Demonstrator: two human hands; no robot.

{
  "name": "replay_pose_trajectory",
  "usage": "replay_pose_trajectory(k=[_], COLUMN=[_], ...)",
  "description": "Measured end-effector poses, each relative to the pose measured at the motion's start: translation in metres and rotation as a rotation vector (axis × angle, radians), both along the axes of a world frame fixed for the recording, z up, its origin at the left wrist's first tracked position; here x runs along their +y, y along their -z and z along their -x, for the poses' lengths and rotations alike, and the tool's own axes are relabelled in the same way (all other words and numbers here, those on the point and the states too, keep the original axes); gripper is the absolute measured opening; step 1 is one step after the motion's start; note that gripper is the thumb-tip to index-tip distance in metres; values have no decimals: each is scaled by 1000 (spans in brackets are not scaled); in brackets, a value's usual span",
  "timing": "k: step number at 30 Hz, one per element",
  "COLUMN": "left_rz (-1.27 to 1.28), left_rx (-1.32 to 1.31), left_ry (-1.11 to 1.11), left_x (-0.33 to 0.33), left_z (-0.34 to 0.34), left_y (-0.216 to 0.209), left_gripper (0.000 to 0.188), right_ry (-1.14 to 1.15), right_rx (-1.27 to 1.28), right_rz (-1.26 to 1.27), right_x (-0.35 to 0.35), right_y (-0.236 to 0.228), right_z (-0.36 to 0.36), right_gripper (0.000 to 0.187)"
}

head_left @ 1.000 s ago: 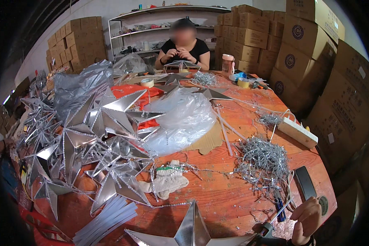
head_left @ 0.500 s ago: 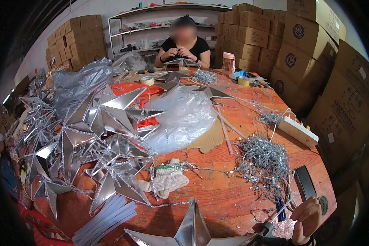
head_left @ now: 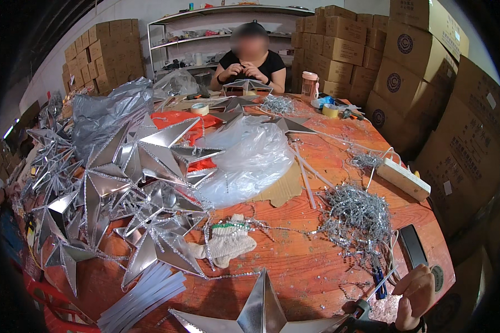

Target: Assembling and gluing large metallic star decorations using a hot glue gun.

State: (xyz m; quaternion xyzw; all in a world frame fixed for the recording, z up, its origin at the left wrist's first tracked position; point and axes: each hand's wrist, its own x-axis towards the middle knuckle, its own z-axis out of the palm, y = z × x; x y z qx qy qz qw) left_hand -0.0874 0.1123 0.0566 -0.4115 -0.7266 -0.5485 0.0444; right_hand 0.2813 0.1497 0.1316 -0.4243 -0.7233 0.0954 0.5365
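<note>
Silver foil star (head_left: 261,311) is seen at the near table edge; right of it, the right hand (head_left: 414,297) is curled around a dark tool (head_left: 361,311). Left hand unseen.

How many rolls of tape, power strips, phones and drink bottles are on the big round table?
rolls of tape: 2
power strip: 1
phone: 1
drink bottle: 1
Total: 5
</note>
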Motion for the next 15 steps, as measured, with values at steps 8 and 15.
replay_pose_trajectory(k=[8,15], left_rz=[-12,4], left_rx=[-40,-32], left_ry=[14,9], left_x=[-2,-3], left_z=[1,0], left_y=[4,2], left_gripper=[42,44], right_ry=[-3,-12], right_rx=[-39,-24], right_rz=[24,47], right_x=[0,0], right_y=[-9,-10], right_z=[6,6], right_gripper=[16,17])
